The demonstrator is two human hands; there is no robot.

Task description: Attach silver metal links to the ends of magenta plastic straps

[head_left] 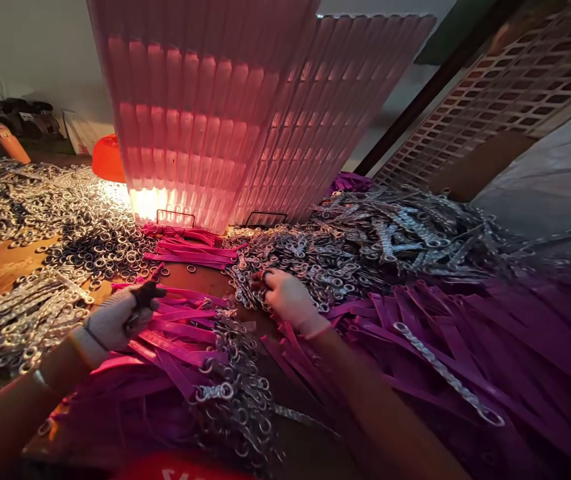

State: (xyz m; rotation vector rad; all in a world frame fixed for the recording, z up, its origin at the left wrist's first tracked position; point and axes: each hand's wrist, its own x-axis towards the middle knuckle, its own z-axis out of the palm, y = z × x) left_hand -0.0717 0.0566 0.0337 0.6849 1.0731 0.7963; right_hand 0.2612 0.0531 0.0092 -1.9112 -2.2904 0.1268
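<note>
My left hand (120, 317), in a white glove with dark fingertips, is closed above a layer of bright pink straps (175, 313). A pink strap end pokes up just beyond its fingers, but whether they grip it cannot be made out. My right hand (288, 297), also gloved, has its fingers curled at the near edge of a heap of small metal rings and links (315, 263). What sits in that pinch is too small to name. Between my forearms, straps with metal ring ends (243, 380) lie bunched together.
Corrugated translucent panels (205, 120) stand behind, beside a lit orange lamp (108, 159). Loose rings (100, 243) and braided metal pieces (25, 313) are at left. Purple straps (465, 340) cover the right, with one braided piece (448, 373) on top. An orange bottle (10, 143) is far left.
</note>
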